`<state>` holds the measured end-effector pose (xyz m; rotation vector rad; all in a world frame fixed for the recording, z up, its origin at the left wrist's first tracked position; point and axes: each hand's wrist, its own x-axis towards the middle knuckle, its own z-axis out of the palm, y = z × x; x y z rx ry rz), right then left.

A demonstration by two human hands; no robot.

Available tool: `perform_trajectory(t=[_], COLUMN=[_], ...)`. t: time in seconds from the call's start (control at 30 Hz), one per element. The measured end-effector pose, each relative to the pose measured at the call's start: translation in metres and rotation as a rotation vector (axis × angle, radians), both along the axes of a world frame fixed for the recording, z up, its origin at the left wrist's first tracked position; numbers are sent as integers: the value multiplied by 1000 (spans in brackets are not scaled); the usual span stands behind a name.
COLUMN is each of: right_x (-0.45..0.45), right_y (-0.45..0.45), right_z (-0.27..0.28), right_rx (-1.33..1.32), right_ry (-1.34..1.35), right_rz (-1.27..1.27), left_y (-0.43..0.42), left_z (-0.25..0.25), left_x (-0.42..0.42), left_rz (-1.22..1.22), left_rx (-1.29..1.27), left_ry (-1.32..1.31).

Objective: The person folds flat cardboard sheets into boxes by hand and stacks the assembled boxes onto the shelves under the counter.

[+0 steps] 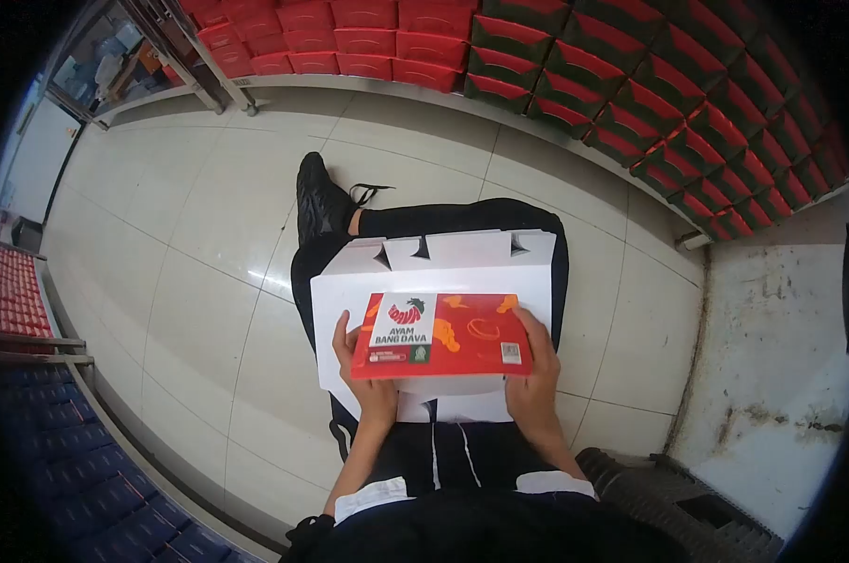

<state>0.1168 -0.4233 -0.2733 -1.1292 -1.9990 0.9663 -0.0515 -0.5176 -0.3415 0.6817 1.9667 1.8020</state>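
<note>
A red box (481, 333) with orange shapes and a white label reading "AYAM BANG DAVA" is held level over my lap. My left hand (368, 380) grips its left end, and my right hand (535, 385) grips its right end, thumb along the edge. Beneath the box, flat white cardboard (453, 258) with cut slots and flaps rests across my legs. The box hides the middle of the cardboard.
Red boxes (363, 42) and dark-and-red boxes (668, 103) fill a rack along the back. Dark blue boxes (59, 450) stand on the left shelf. A grey woven plastic item (673, 502) sits at the lower right, near a stained wall (772, 375).
</note>
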Motion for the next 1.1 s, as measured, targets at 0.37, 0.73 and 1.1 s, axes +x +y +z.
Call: perform_trajectory(t=[0.37,0.73,1.1], right_x=[28,31,31], right_y=[-11,-1,10], right_z=[-13,-12,-43], right_rx=[-53,-3,237], right_ry=[-258,-229,-182], right_rz=[163,435,320], left_y=[-39,-34,-28], left_z=[-20,-6,-31], left_x=[-36,-56,-63], left_rz=[-300,-714,-732], left_rx=[-284,-133,-109], left_ry=[676,286,342])
